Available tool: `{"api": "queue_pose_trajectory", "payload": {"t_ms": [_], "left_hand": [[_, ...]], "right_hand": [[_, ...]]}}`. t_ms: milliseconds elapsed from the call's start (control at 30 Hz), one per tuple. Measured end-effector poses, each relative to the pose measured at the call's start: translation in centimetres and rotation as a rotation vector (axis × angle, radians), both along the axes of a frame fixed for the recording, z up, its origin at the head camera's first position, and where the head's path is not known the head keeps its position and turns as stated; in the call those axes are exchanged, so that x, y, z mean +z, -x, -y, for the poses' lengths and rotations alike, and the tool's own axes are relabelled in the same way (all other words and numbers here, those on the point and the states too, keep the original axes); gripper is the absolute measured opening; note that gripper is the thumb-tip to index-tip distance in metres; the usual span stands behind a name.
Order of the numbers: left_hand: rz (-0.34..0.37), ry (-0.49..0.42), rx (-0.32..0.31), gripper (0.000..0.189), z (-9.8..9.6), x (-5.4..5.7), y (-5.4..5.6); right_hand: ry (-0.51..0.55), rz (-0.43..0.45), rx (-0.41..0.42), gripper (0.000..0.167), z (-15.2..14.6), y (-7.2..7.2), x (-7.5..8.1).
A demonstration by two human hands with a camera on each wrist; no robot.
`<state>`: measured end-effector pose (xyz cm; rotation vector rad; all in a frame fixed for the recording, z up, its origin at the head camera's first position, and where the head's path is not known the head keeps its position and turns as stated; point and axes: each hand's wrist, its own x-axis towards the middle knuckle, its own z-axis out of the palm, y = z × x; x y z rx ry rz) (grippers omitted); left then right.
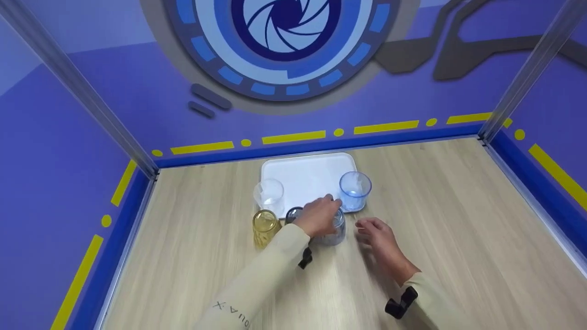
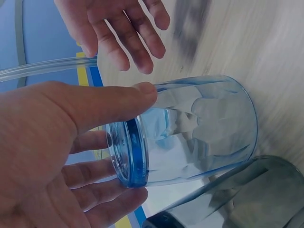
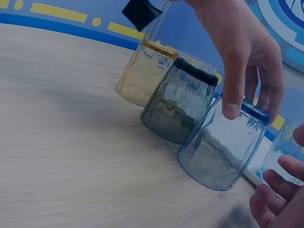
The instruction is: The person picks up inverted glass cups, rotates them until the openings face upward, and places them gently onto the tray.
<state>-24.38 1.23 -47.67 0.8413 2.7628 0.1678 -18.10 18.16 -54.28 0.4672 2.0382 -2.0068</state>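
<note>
My left hand (image 1: 321, 215) holds a light-blue glass (image 2: 204, 123) by its base, thumb on one side and fingers on the other. The glass stands upside down on the table, rim down. Close to its right is my right hand (image 1: 380, 240), fingers loosely bent, holding nothing. A dark grey glass (image 3: 178, 104), also upturned, is beside the blue one, partly hidden by my left hand in the head view. At the left end of the row is an upturned amber glass (image 1: 265, 229).
Behind the row lies a white tray (image 1: 307, 176). A clear cup (image 1: 269, 195) is at its front left corner and a blue-tinted cup (image 1: 355, 190) at its front right, both mouth up. Blue panels (image 1: 293, 123) wall the wooden table at the back and sides.
</note>
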Motion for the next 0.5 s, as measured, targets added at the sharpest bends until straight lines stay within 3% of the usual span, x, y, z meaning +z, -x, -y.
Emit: {"api": "queue_pose_trajectory", "payload": {"t_ms": [500], "left_hand": [[0.017,-0.042,0.035,0.059,0.8,1.2,0.3]], "right_hand": [[-0.005,0.012,0.033,0.043,-0.2,0.0,0.4]]}}
